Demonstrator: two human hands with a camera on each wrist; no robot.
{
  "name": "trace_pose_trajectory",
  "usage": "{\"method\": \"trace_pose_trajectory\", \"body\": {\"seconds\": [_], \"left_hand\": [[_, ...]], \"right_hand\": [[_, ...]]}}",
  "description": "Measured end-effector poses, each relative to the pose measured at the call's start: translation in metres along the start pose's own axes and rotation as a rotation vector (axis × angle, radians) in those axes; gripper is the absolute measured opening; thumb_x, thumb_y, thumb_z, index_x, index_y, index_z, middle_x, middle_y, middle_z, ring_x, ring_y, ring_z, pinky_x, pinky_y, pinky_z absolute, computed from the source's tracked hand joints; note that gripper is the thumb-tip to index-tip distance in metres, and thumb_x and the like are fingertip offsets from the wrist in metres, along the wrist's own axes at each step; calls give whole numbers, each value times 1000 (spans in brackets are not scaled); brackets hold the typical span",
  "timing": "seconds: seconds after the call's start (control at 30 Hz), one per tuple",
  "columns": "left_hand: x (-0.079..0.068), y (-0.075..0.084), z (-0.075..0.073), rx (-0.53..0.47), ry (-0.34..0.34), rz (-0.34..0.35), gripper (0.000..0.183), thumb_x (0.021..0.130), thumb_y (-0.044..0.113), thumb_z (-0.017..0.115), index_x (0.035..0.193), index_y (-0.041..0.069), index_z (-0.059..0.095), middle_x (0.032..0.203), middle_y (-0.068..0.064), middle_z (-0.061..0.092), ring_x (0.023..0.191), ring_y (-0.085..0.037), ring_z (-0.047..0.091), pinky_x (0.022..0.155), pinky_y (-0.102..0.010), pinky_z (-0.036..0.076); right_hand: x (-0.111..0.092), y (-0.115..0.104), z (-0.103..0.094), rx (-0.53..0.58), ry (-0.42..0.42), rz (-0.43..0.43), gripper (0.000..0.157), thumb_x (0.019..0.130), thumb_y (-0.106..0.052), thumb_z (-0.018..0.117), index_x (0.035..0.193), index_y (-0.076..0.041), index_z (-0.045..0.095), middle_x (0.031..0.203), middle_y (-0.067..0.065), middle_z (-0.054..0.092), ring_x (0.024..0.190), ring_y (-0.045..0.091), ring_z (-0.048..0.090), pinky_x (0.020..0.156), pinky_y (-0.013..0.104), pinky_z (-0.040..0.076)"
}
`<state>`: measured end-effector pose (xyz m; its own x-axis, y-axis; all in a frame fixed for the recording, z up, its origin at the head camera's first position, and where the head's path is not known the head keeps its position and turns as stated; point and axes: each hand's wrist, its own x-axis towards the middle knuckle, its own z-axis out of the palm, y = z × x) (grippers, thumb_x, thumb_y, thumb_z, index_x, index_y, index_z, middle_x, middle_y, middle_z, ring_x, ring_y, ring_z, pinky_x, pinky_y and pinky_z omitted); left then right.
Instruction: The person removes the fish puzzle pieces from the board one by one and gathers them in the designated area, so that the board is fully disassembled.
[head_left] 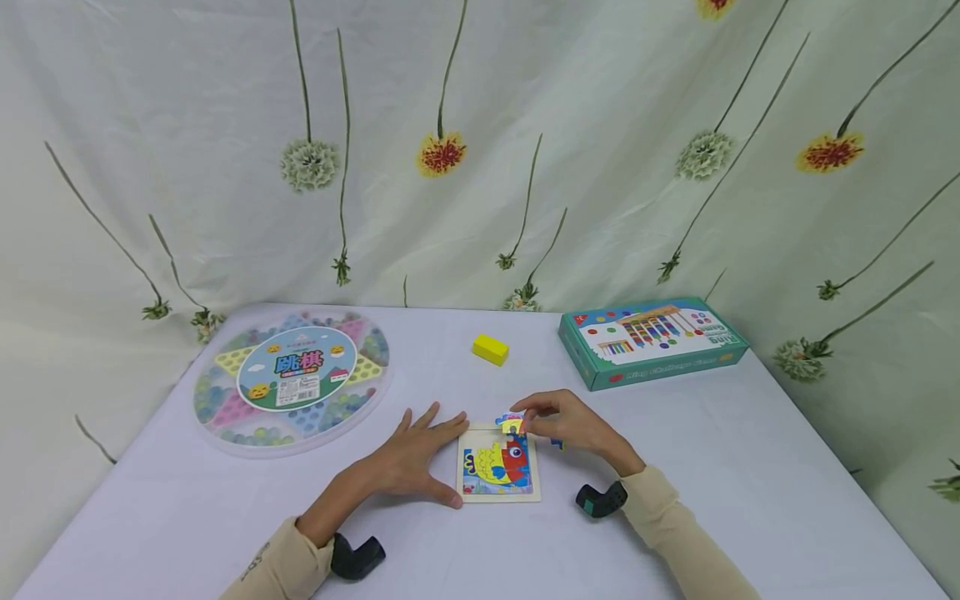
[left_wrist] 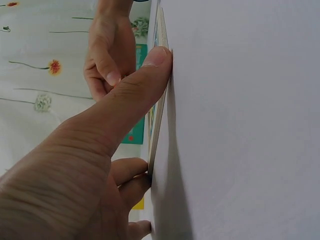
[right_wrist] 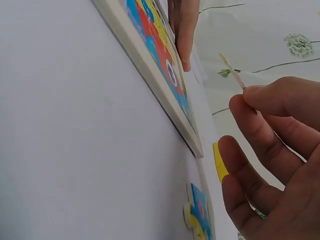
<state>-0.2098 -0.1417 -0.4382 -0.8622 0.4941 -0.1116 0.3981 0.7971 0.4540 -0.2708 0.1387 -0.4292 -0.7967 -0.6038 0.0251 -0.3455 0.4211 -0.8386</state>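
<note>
A wooden jigsaw puzzle tray [head_left: 501, 499] with a fish picture lies on the table in front of the person. My left hand [head_left: 407, 460] is spread at its left side, its thumb at the near corner and fingertips by the far corner. Thumb and index finger of my right hand [head_left: 568, 423] pinch a jigsaw piece [head_left: 513, 425] over the tray's far edge. The right wrist view shows that piece [right_wrist: 231, 70] edge-on, above the table. A loose blue and yellow jigsaw piece [right_wrist: 201, 212] lies beside the tray, mostly hidden under the right hand in the head view.
Beyond the tray sits a yellow block [head_left: 491, 350]. A round Chinese checkers set [head_left: 292, 383] takes up the back left, and a green game box [head_left: 652, 342] lies at the back right. A flower-patterned cloth [head_left: 480, 167] hangs behind the table.
</note>
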Motion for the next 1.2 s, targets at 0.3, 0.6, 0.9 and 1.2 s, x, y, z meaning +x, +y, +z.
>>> {"method": "trace_pose_trajectory", "body": {"seconds": [0.3, 0.6, 0.9, 1.2], "left_hand": [[0, -1, 1, 2, 7, 8, 104, 62, 56, 82, 149, 17, 37, 156, 3, 31, 148, -33, 5, 114, -61, -4], [0, -1, 1, -6, 5, 6, 105, 62, 56, 82, 149, 18, 37, 156, 4, 30, 148, -33, 5, 114, -60, -5], [0, -2, 1, -2, 2, 5, 105, 62, 56, 82, 149, 18, 37, 156, 4, 30, 148, -32, 5, 114, -61, -5], [0, -1, 0, -7, -3, 1, 104, 62, 56, 82, 149, 18, 37, 156, 4, 30, 148, -33, 5, 114, -61, -5]], "right_hand": [[-15, 13, -16, 31, 22, 11, 26, 90, -9, 64, 115, -3, 66, 88, 6, 57, 78, 18, 53, 66, 21, 46], [-31, 25, -29, 88, 26, 35, 28, 90, -8, 62, 117, -1, 62, 89, 11, 58, 83, 19, 54, 71, 22, 47], [-41, 34, -38, 70, 51, 35, 25, 88, -9, 64, 112, -1, 60, 86, 10, 60, 79, 16, 57, 70, 22, 45], [-49, 37, -45, 38, 71, 56, 25, 86, -4, 63, 110, 1, 60, 85, 9, 60, 76, 14, 56, 68, 21, 45]]}}
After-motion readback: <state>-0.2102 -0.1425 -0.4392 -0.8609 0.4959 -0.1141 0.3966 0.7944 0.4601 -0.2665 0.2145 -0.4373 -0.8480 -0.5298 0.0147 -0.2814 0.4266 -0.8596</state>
